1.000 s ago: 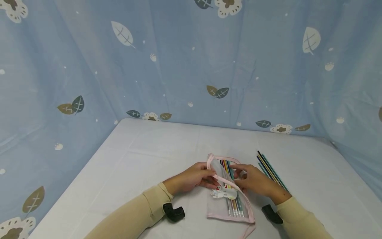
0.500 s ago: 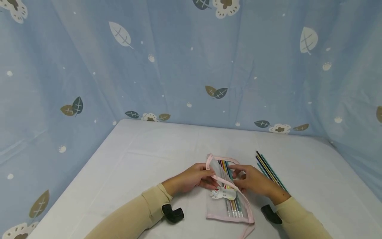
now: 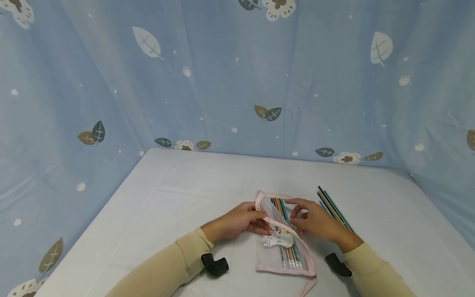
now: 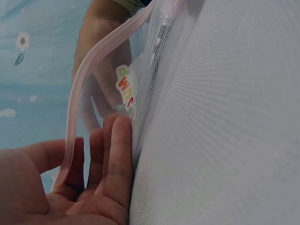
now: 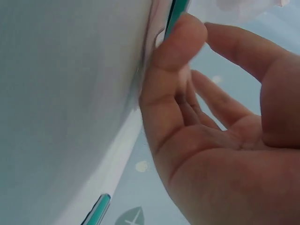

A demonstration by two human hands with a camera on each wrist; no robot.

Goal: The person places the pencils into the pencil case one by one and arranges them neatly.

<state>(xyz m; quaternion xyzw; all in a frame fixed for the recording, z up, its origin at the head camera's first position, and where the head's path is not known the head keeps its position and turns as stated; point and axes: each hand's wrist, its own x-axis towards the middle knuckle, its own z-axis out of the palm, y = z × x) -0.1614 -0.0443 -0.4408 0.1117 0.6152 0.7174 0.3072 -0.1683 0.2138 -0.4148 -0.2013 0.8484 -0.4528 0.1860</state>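
A see-through mesh pencil pouch (image 3: 267,258) with pink trim lies on the white table, its mouth held apart. Inside it several coloured pencils (image 3: 291,258) lie side by side, under a white "JUMP" label (image 3: 283,239). My left hand (image 3: 243,220) pinches the pink trim (image 4: 72,108) between thumb and fingers, other fingers against the mesh. At the pouch's right side, my right hand (image 3: 317,222) has loosely bent fingers, the index tip right at the end of a teal pencil (image 5: 177,13). Nothing shows gripped in that hand.
Several loose pencils (image 3: 335,210) lie on the table behind the right wrist. A pink strap (image 3: 307,286) trails from the pouch's near corner. A blue patterned curtain (image 3: 222,74) hangs along the table's (image 3: 185,177) far and left edges.
My right hand has lifted slightly away from the table's front edge, with its fingertips at the pencils' far ends. The left hand keeps its grip on the trim.
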